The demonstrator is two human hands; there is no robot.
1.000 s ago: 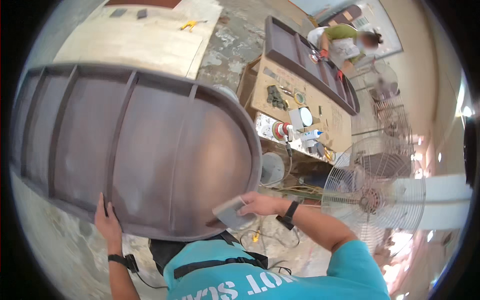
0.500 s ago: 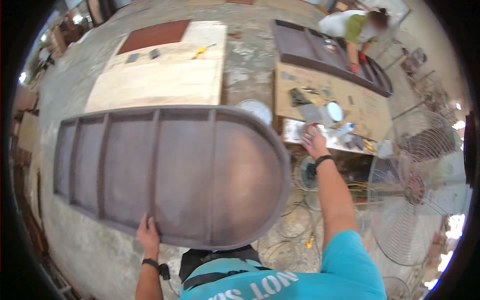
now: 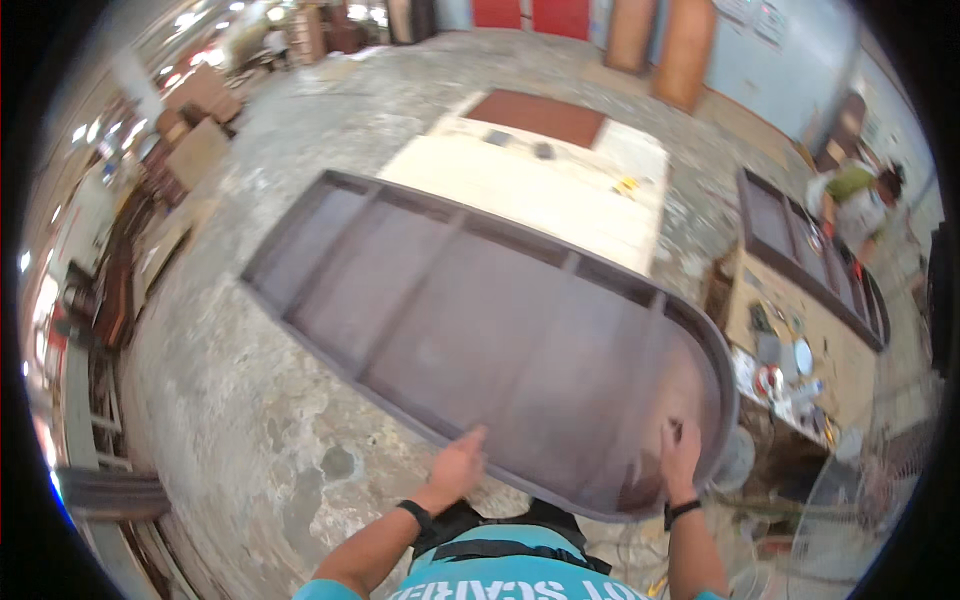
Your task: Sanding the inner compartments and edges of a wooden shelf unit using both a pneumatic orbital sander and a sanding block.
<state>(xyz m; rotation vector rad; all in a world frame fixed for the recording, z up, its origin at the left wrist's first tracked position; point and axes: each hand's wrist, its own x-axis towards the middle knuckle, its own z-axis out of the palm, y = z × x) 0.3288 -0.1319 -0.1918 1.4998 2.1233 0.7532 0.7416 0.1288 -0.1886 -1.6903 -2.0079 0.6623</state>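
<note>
A large dark brown arch-shaped shelf unit (image 3: 480,310) lies on its back in front of me, with a raised rim and several cross dividers. My left hand (image 3: 458,466) is closed on its near rim, left of my body. Over the rounded right end, my right hand (image 3: 681,458) hovers with bent, closed fingers. A small dark spot shows at those fingertips, but what they hold is too small to make out. Below that hand, a lighter patch marks the shelf's back panel.
Behind lies a pale board (image 3: 530,185) with a brown panel (image 3: 540,117). At right, a workbench (image 3: 850,385) carries tools, cans and bottles; a person (image 3: 857,205) works there on a similar shelf. A wire fan (image 3: 865,500) stands near right. Wood pieces line the left.
My right hand has come back from the bench items to above the shelf's rounded end. My left hand has shifted right along the near rim. The view has turned left.
</note>
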